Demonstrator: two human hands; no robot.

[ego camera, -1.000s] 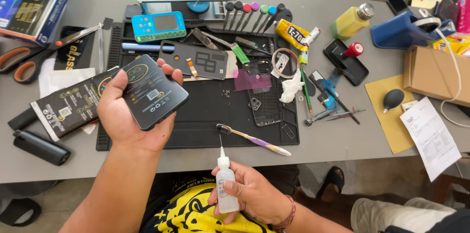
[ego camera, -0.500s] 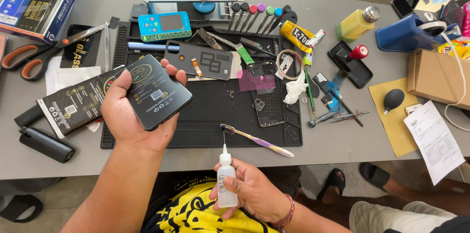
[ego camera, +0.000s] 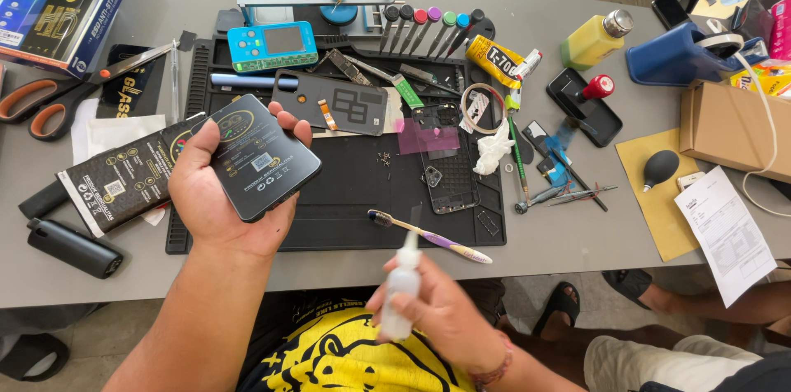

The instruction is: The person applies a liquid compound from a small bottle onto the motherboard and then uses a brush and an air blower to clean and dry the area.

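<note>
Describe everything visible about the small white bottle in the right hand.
The small white bottle is a slim squeeze bottle of translucent white plastic, as it looks, with a narrow tapered nozzle pointing up. It stands roughly upright, slightly blurred, below the table's near edge and above the person's lap. The right hand wraps its lower body, fingers around the front. Its tip reaches toward the toothbrush lying on the black mat, without touching it. Any liquid inside cannot be made out.

Bright, even daylight – soft shadows; mild wide-angle bend at edges; squeeze bottle [ego camera: 402, 283] motion-blurred.
</note>
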